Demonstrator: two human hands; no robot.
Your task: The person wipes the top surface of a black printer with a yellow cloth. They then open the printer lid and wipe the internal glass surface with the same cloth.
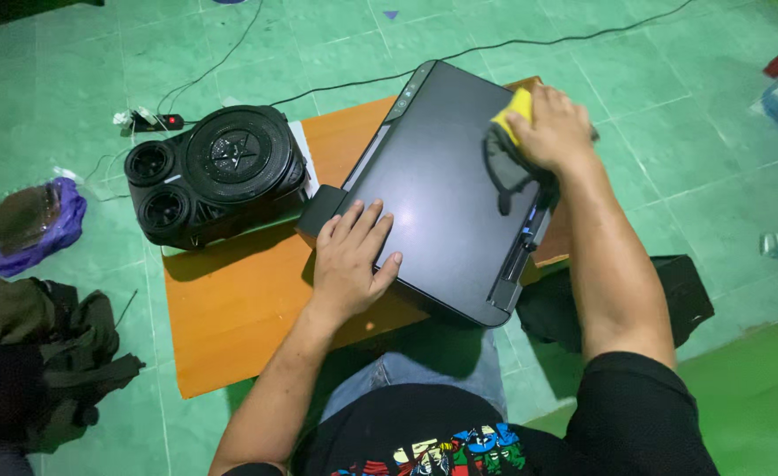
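A black flat-topped printer [442, 176] lies on a low orange wooden table [230, 308]. My left hand [352, 257] rests flat on the printer's near left corner, fingers spread, holding nothing. My right hand [555, 128] presses a yellow cloth [518, 104] against the printer's far right edge, fingers curled over it. Most of the cloth is hidden under the hand.
A black speaker box [213, 172] with three round cones sits on the table's left side. Cables and a power strip [155, 122] lie on the green tiled floor behind. Dark clothes [41, 353] pile at the left, a purple bag [32, 225] nearby, a black bag [680, 291] right.
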